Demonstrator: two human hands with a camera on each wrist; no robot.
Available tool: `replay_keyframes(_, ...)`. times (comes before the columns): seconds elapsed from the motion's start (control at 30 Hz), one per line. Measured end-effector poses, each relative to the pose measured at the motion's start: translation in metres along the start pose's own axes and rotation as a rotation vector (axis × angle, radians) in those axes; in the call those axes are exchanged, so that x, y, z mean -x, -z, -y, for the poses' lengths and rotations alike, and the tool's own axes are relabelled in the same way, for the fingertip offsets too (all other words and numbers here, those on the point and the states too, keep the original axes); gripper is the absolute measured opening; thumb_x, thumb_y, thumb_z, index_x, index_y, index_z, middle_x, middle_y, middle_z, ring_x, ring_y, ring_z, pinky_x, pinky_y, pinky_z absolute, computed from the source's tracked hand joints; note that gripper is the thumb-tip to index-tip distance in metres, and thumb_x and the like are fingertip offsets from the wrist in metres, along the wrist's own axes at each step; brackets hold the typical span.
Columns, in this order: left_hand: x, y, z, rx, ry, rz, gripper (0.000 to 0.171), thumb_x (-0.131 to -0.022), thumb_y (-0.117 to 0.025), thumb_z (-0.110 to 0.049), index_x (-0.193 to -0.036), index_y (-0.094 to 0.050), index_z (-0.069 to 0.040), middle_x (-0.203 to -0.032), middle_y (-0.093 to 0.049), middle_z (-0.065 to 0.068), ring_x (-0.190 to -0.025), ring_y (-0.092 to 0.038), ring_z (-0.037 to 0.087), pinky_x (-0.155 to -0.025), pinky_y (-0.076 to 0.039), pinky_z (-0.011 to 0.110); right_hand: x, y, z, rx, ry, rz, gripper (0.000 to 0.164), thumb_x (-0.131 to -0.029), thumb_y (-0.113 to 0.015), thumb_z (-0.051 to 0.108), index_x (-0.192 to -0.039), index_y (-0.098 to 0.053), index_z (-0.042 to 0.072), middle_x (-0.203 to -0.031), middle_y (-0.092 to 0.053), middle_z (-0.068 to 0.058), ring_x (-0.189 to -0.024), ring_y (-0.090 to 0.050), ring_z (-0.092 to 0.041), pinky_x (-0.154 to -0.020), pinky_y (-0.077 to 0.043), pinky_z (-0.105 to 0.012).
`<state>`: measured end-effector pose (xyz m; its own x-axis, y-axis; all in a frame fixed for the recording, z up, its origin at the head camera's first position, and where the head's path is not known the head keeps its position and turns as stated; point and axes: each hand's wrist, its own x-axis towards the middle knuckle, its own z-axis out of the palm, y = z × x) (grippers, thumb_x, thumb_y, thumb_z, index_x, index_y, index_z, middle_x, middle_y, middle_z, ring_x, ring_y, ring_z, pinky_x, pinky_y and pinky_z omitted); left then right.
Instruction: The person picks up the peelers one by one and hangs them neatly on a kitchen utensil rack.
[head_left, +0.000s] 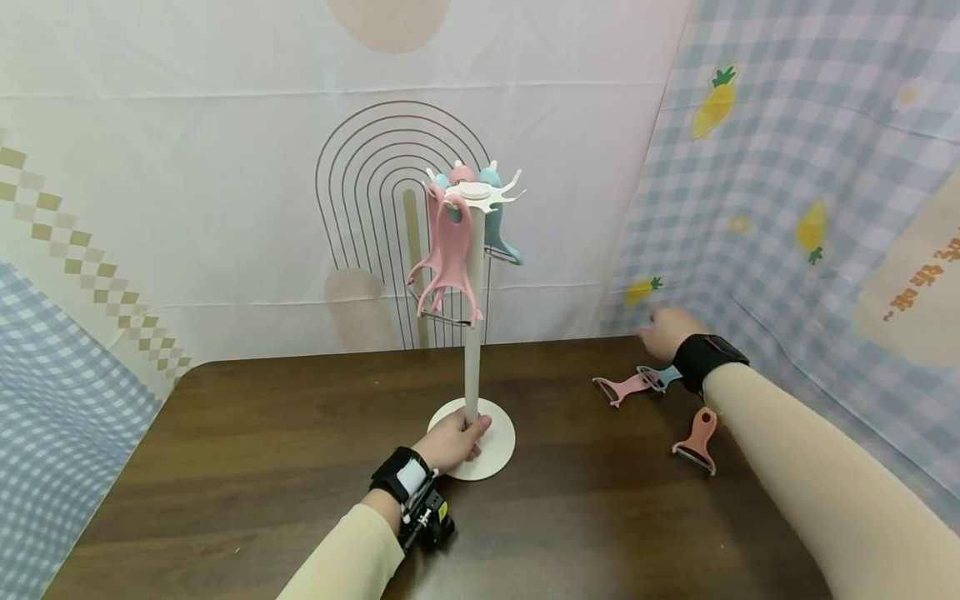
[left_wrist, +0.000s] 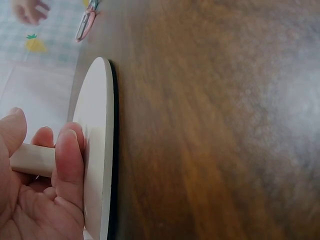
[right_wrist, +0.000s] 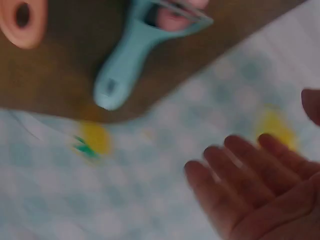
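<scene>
- The left hand (head_left: 450,442) grasps the white stand's post (head_left: 472,367) just above its round base (head_left: 498,446); steady pressure there should prevent tipping.
- The right hand (head_left: 670,333) is empty, fingers extended, near the blue Y-peeler (right_wrist: 132,55).
- That peeler's head overlaps the pink Y-peeler's handle (head_left: 635,384) on the table (head_left: 300,467); lifting by the blue handle, clear of the blade, seems safest.
- The orange Y-peeler (head_left: 703,427) lies apart from both.
</scene>
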<state>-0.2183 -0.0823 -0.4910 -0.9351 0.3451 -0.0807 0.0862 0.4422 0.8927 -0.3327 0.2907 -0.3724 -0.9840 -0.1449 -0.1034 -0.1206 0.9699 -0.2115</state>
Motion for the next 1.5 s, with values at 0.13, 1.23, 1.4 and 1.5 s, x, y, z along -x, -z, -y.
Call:
replay_keyframes(0.13, 0.001, 0.001, -0.001, 0.000, 0.006, -0.004, 0.031, -0.103, -0.048, -0.030, -0.097, -0.054, 0.000, -0.066, -0.058, 0.007, -0.062, -0.059, 0.016, -0.060, -0.048, 0.030, 0.002, -0.011, -0.019, -0.015, -0.124, 0.074, 0.047, -0.103, -0.042, 0.028, -0.065, -0.058, 0.006, -0.057, -0.047, -0.006, -0.055, -0.050, -0.023, -0.059, -0.040, -0.039)
replay_keyframes(1.23, 0.002, 0.001, -0.004, 0.008, 0.014, -0.005, 0.031, -0.103, -0.049, -0.030, -0.096, -0.055, -0.001, -0.067, -0.058, 0.010, -0.062, -0.059, 0.018, -0.059, -0.047, 0.030, -0.017, -0.068, -0.038, -0.021, -0.235, 0.152, 0.030, -0.094, -0.048, 0.018, -0.072, -0.062, 0.004, -0.079, -0.057, -0.017, -0.070, -0.054, -0.033, -0.060, -0.043, -0.042)
replay_keyframes(1.4, 0.002, 0.001, -0.004, 0.006, 0.015, -0.001, 0.031, -0.103, -0.049, -0.030, -0.095, -0.055, -0.001, -0.067, -0.058, 0.009, -0.062, -0.059, 0.018, -0.059, -0.047, 0.030, -0.012, -0.065, -0.035, -0.018, -0.212, 0.153, 0.021, -0.088, -0.056, 0.014, -0.072, -0.064, 0.004, -0.075, -0.057, -0.015, -0.067, -0.054, -0.032, -0.057, -0.043, -0.041)
replay_keyframes(1.5, 0.002, 0.001, -0.005, 0.006, 0.014, 0.000, 0.031, -0.103, -0.049, -0.030, -0.095, -0.055, -0.001, -0.067, -0.058, 0.009, -0.062, -0.059, 0.018, -0.059, -0.047, 0.030, -0.012, -0.065, -0.034, -0.005, -0.210, 0.149, 0.017, -0.086, -0.060, 0.013, -0.074, -0.064, 0.003, -0.076, -0.058, -0.016, -0.068, -0.054, -0.032, -0.057, -0.044, -0.042)
